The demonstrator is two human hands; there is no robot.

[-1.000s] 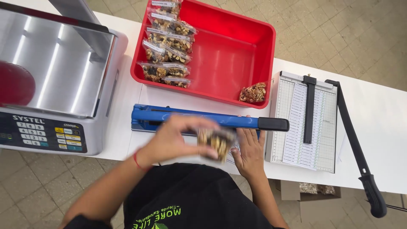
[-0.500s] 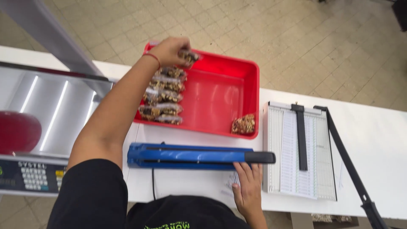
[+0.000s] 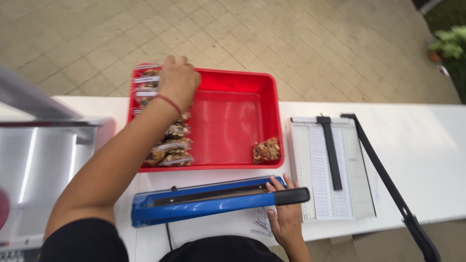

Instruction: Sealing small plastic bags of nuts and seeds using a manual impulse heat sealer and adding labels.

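My left hand (image 3: 178, 77) reaches over the far left corner of a red tray (image 3: 238, 80), fingers curled down on the row of clear packets of nut snack (image 3: 170, 148) stacked along its left side. What lies under the palm is hidden. One loose nut cluster (image 3: 266, 150) sits in the tray's near right corner. My right hand (image 3: 283, 215) rests flat on the white table (image 3: 427, 160), by the black handle of a blue heat sealer (image 3: 213, 199), fingers spread over a sheet of paper.
A paper cutter (image 3: 335, 170) with a raised long black lever arm (image 3: 388, 189) stands right of the tray. A steel weighing scale (image 3: 43, 170) fills the left. Tiled floor lies beyond the table's far edge, and a potted plant (image 3: 449, 43) is at top right.
One second ago both hands held a packet near my body. The left hand then carried it out to the red tray's far left corner and now presses down there; the right hand stayed by the sealer.
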